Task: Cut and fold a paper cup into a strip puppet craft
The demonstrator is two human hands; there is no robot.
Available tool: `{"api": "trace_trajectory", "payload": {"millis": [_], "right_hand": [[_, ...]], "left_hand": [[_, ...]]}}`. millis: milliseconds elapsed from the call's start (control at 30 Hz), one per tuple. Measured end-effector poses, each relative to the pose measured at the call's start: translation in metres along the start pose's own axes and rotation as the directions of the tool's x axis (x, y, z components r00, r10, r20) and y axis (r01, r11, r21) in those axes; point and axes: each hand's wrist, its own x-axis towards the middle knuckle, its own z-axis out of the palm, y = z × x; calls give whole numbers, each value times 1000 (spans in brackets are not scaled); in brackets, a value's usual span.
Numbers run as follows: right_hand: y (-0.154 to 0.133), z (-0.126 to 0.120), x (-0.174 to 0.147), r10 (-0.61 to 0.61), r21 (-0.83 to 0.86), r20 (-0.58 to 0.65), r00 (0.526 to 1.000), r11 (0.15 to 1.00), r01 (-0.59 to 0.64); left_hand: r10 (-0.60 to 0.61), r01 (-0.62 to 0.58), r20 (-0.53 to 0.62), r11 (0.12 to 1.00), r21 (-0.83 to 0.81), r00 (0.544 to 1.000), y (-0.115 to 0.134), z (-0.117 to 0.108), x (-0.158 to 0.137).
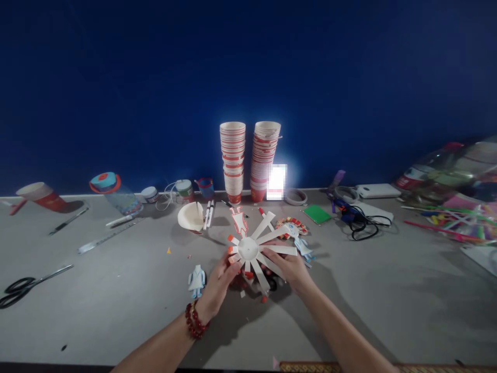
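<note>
Between my two hands is a paper cup cut into strips (247, 249), its strips spread out like petals around the round base. My left hand (217, 287) grips its left side, where several strips are short and curled with red showing. On the right, my right hand (286, 263) has its fingers closed on the long white strips. A red-outlined paper figure (239, 223) stands out above the base; whether it is attached, I cannot tell. Beside my left hand lies a blue-edged paper dress figure (197, 281), and another blue paper figure (301, 243) is beyond my right hand.
Two tall stacks of paper cups (233, 163) stand at the wall. Scissors (33, 285) and a ruler (106, 235) lie left. A cut cup (191, 217), markers (208, 215), a green card (317, 214) and tangled black cable (359, 220) lie behind. Bottles (438, 173) lean at right.
</note>
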Motion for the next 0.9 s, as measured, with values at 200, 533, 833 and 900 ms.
{"api": "trace_trajectory", "payload": {"millis": [200, 533, 833, 900], "right_hand": [[6, 11, -7, 37, 1, 68, 997, 999, -38], [-3, -3, -6, 84, -127, 412, 907, 991, -35], [17, 14, -24, 88, -92, 302, 949, 994, -63], [24, 17, -29, 75, -68, 270, 960, 996, -59]], "left_hand": [[-63, 61, -146, 998, -22, 987, -6, 6, 5], [-36, 2, -250, 990, -138, 968, 4, -2, 14], [-19, -18, -320, 994, -110, 947, 4, -7, 16], [-18, -16, -311, 994, -108, 950, 5, -7, 15]]}}
